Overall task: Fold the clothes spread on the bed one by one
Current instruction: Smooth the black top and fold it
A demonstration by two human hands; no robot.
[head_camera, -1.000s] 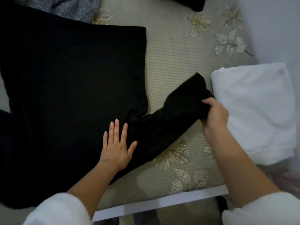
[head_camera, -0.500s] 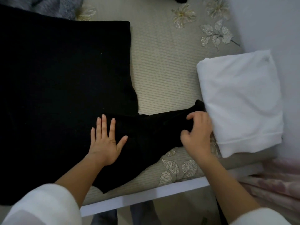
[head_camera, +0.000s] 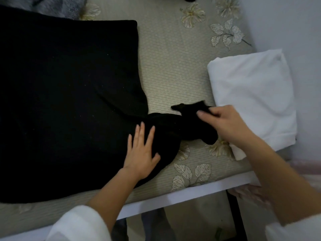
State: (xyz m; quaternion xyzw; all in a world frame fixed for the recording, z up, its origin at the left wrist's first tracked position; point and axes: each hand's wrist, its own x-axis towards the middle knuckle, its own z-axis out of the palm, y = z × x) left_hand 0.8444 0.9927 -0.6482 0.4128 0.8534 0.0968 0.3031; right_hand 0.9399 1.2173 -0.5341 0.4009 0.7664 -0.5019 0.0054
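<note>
Pinching the sleeve (head_camera: 187, 124) of the black sweater (head_camera: 69, 101), right hand (head_camera: 224, 124) was mid-fold, left hand (head_camera: 140, 153) pressed flat, only the white garment (head_camera: 251, 98) done.

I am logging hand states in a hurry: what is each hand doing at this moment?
Left hand: open, pressing flat on the black garment.
Right hand: closed, gripping the end of the garment's sleeve.

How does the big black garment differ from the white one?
The black garment is spread open, its sleeve out; the white garment is folded into a compact block. The black garment covers far more bed than the white garment. Both lie on the patterned bed.
</note>
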